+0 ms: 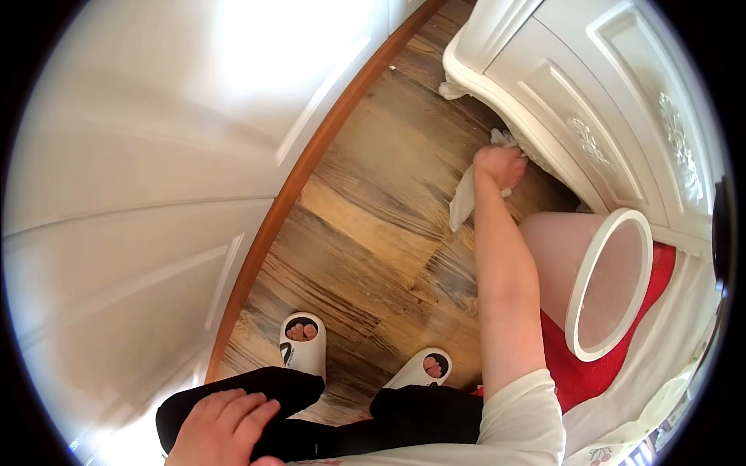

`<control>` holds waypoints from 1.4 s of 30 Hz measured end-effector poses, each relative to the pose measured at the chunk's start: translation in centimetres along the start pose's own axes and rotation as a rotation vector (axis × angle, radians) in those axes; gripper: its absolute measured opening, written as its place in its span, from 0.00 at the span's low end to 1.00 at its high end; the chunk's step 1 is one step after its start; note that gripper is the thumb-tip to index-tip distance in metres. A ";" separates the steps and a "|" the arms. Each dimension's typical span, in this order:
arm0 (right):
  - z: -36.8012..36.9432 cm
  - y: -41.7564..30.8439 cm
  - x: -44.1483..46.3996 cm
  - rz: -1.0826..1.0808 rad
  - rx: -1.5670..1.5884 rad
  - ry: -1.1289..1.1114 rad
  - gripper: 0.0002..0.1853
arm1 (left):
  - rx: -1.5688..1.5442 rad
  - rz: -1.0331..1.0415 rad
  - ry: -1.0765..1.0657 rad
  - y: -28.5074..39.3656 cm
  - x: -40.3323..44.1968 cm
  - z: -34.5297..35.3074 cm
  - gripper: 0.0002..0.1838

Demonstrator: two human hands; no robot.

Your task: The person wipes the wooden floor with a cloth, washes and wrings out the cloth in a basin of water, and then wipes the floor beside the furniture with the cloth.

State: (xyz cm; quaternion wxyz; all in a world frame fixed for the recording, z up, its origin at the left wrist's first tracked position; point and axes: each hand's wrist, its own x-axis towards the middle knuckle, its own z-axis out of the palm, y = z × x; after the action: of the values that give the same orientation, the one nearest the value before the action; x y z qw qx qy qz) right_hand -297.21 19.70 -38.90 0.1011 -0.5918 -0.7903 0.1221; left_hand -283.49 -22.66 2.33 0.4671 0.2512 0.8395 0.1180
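Note:
My right hand [501,165] reaches down beside the foot of the white cabinet [536,70], its fingers closed around a crumpled white cloth [463,203]. Part of the cloth hangs out toward the wood-look floor [365,210], and another bit pokes out beyond the knuckles. Whether the cloth is a rag or a paper wipe, I cannot tell. Over my bent knee in black trousers lies my left hand [225,426], fingers laid flat and holding nothing.
A whitish bin [556,241] leans with its mouth facing right, close to my right forearm, against red fabric [563,373]. White panelled doors [140,155] with a brown wooden edge [268,225] run along the left. My feet wear white slippers [311,357].

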 end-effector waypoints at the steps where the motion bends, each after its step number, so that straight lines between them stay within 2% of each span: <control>1: 0.7 -0.3 -0.1 -0.025 -0.024 0.030 0.24 | -0.019 0.044 -0.025 0.0 0.1 -0.2 0.37; 3: 2.1 -0.4 0.0 -0.065 -0.068 0.095 0.24 | -0.065 0.051 -0.033 0.3 0.5 -0.5 0.39; 6: -2.1 -1.7 -0.6 -0.239 -0.075 -0.183 0.25 | -0.078 0.030 -0.015 0.8 1.1 -0.6 0.41; 9: 1.3 -1.5 -1.5 -0.523 -0.113 -0.060 0.26 | -0.074 0.028 -0.012 1.3 2.0 -1.0 0.43; 13: 0.4 -1.9 -4.0 -0.801 -0.108 -0.170 0.27 | -0.066 0.038 -0.022 2.0 2.4 -0.7 0.46; 17: 1.1 1.9 -9.5 -1.032 0.011 -0.292 0.27 | -0.074 0.099 -0.012 2.6 2.4 -0.7 0.47; 20: -1.9 5.7 -16.4 -1.265 -0.039 -0.384 0.27 | 0.080 0.256 0.074 1.8 2.9 0.8 0.31; 21: -2.5 7.0 -18.1 -1.340 -0.063 -0.419 0.28 | 0.035 0.215 0.038 2.2 2.9 0.6 0.37; 23: -5.7 8.3 -19.3 -1.311 -0.034 -0.493 0.31 | -0.046 0.136 -0.035 3.3 2.9 -0.2 0.49; 27: -6.6 8.6 -15.2 -1.139 -0.166 -0.524 0.30 | -0.044 0.128 -0.027 2.6 2.9 0.0 0.46; 29: -6.4 6.8 -11.3 -0.760 -0.002 -0.673 0.30 | -0.042 0.116 -0.028 2.4 3.0 0.0 0.44; 31: -3.6 5.1 -7.9 -0.597 0.246 -0.399 0.31 | -0.034 0.141 -0.042 2.1 3.2 0.0 0.43; 33: -1.1 2.3 -4.2 -0.456 0.311 -0.142 0.30 | -0.035 0.141 -0.053 2.0 3.4 0.1 0.42; 35: 0.1 -0.2 -1.5 -0.307 0.411 -0.100 0.27 | -0.040 0.115 -0.072 1.8 3.5 -0.1 0.43; 38: 2.8 -3.1 1.2 -0.180 0.360 -0.016 0.26 | -0.042 0.056 -0.034 2.0 2.9 -0.3 0.44; 41: 4.0 -4.5 3.4 -0.143 0.295 -0.129 0.28 | -0.097 0.033 -0.075 1.3 2.3 -0.4 0.45; 42: 4.5 -4.9 3.7 -0.134 0.232 -0.104 0.29 | -0.130 0.014 -0.099 0.9 2.3 -0.4 0.45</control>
State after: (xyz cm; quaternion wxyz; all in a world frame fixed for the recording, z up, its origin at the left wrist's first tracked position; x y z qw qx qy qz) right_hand -304.09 21.58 -41.61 0.1355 -0.5150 -0.8128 0.2362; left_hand -284.57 -20.68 1.31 0.5225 0.2315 0.8043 0.1629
